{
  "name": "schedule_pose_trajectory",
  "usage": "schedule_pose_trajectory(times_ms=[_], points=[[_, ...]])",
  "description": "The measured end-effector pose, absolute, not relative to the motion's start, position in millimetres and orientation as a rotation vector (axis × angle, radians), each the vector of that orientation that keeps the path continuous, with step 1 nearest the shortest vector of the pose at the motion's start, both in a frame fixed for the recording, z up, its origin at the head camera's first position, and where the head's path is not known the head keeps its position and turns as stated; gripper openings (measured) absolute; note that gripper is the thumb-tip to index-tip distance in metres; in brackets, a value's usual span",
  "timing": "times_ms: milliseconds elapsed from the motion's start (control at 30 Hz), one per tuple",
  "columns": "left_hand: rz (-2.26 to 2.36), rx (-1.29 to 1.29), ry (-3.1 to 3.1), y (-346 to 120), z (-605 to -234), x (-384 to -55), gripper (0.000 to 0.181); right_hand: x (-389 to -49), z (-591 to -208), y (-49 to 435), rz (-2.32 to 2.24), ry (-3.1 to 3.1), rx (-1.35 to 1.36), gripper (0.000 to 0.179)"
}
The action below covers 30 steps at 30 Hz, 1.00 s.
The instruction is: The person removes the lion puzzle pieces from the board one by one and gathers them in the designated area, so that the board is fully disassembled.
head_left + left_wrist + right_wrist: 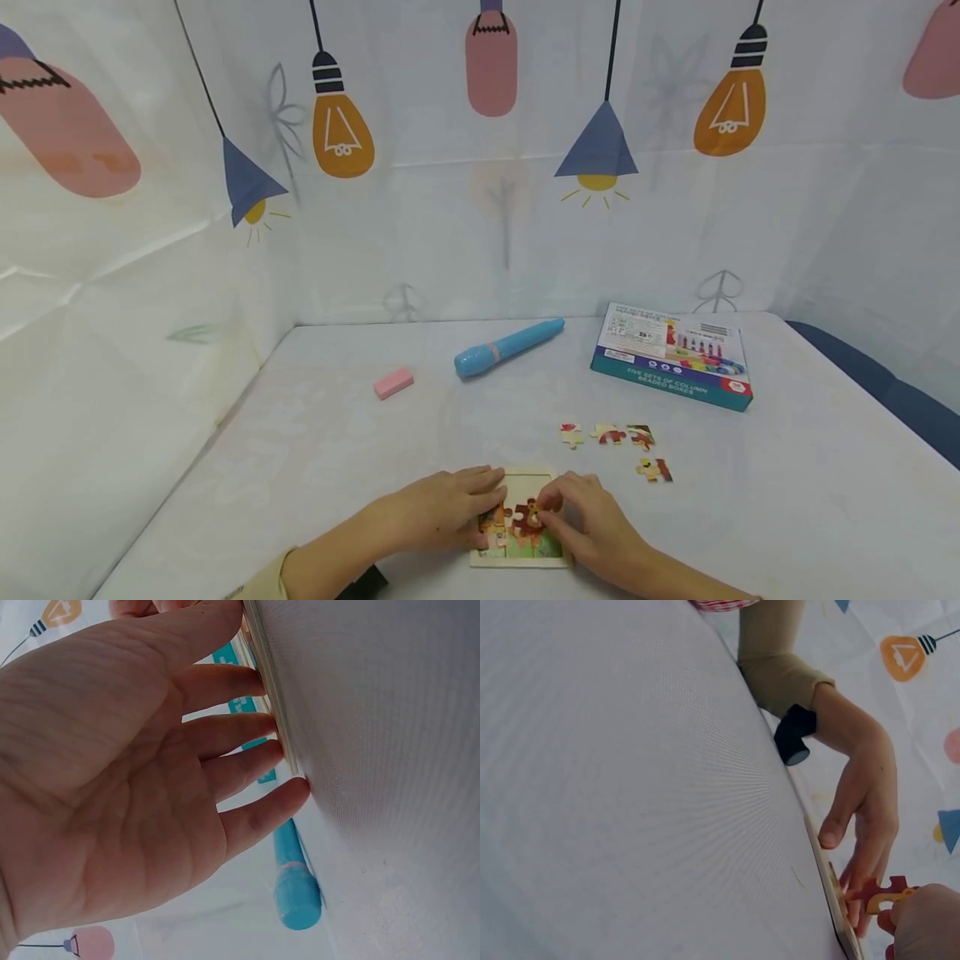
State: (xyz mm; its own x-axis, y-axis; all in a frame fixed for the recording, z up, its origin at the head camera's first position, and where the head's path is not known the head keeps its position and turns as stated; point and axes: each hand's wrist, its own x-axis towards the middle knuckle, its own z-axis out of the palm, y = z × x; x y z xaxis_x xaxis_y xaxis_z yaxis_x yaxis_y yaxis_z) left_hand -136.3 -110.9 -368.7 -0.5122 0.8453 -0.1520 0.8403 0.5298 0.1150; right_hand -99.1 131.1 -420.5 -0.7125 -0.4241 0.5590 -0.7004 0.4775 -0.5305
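Observation:
A small wooden jigsaw tray lies flat at the table's front, partly filled with picture pieces along its lower part. My left hand rests on the tray's left side, its fingers extended along the edge and over the top. In the left wrist view the fingertips of that hand meet the tray's side. Over the tray, my right hand pinches a brown and yellow puzzle piece between thumb and fingers. The right wrist view shows this piece tilted up from the tray.
Several loose puzzle pieces lie beyond the tray to the right. Farther back are a pink block, a blue microphone-shaped stick and a flat printed box. A white patterned curtain hangs behind the table.

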Motion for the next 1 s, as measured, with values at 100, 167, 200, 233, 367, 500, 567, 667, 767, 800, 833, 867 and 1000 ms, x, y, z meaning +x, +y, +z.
schedule_pose_trajectory(times_ms=[100, 167, 200, 233, 367, 500, 567, 667, 767, 800, 833, 867, 1000], points=[[0.017, 1.456, 2.592, -110.4, -368.5, -135.8, 0.060, -99.2, -419.9, 132.7, 1.088, -2.370, 0.939, 0.020], [0.008, 1.465, 2.600, -110.2, -368.5, -135.9, 0.061, -99.7, -418.8, 134.0, 1.080, -2.345, 0.946, 0.022], [0.009, 1.465, 2.603, -110.0, -368.5, -136.0, 0.061, -100.0, -417.9, 134.8, 1.078, -2.333, 0.951, 0.023], [0.011, 1.464, 2.605, -109.9, -368.4, -136.2, 0.062, -100.3, -417.0, 135.6, 1.076, -2.322, 0.955, 0.025], [0.023, 1.451, 2.603, -109.6, -368.5, -136.7, 0.065, -100.5, -412.4, 139.4, 1.067, -2.336, 0.921, 0.025], [0.024, 1.427, 2.598, -109.4, -369.4, -136.9, 0.066, -100.1, -406.6, 143.6, 1.099, -2.454, 0.824, 0.021], [0.025, 1.424, 2.596, -109.3, -369.9, -136.9, 0.066, -100.7, -403.5, 145.8, 1.117, -2.516, 0.774, 0.018], [0.035, 1.414, 2.595, -109.3, -370.4, -136.9, 0.065, -103.5, -399.6, 149.8, 1.117, -2.567, 0.730, 0.014], [0.043, 1.419, 2.597, -109.5, -370.0, -136.5, 0.065, -108.9, -397.0, 155.4, 1.108, -2.586, 0.765, 0.010], [0.043, 1.425, 2.600, -109.6, -369.9, -136.4, 0.064, -110.9, -396.2, 157.6, 1.105, -2.597, 0.784, 0.010], [0.041, 1.432, 2.601, -109.7, -369.6, -136.3, 0.064, -113.0, -395.3, 159.9, 1.104, -2.611, 0.805, 0.009], [0.035, 1.440, 2.604, -109.9, -369.7, -136.4, 0.064, -115.0, -394.3, 162.4, 1.110, -2.625, 0.830, 0.008], [0.014, 1.470, 2.612, -110.2, -369.5, -136.7, 0.065, -120.3, -388.5, 172.3, 1.090, -2.716, 0.844, 0.007]])
